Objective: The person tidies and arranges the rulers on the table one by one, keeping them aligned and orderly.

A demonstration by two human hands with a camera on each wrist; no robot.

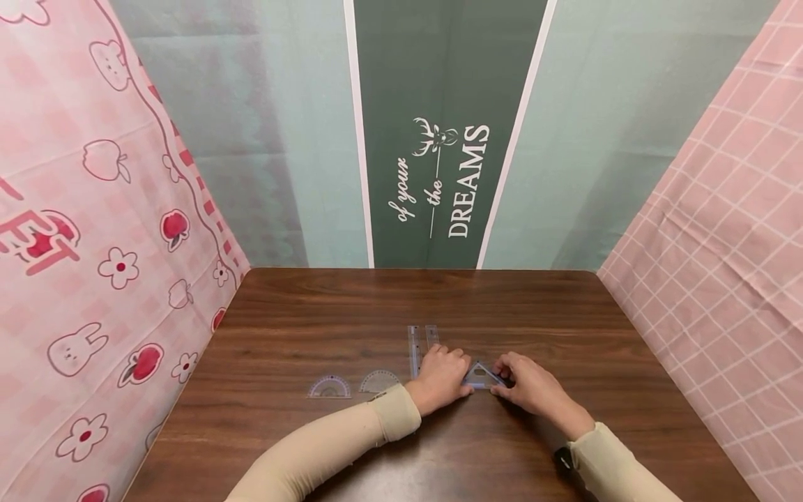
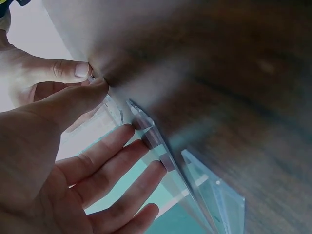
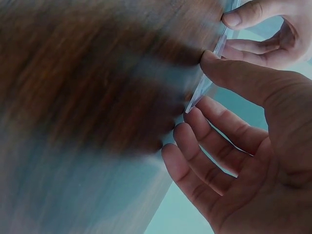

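A clear triangular set square (image 1: 479,377) lies on the table between the two hands, its top corner pointing away from the person. My left hand (image 1: 444,376) holds its left corner between thumb and fingers. My right hand (image 1: 530,383) pinches the right corner; in the right wrist view the thumb (image 3: 229,73) lies along the edge of the set square (image 3: 199,91). Two clear rulers, one farther left (image 1: 414,348) and one partly under the left hand (image 1: 431,335), lie just beyond it. In the left wrist view a ruler (image 2: 158,146) shows by the left fingertips.
Two clear protractors, one at the left (image 1: 329,387) and one nearer the left forearm (image 1: 378,381), lie flat on the brown wooden table (image 1: 282,307). Pink patterned cloths hang at both sides. A green cloth with lettering (image 1: 452,167) hangs behind the table.
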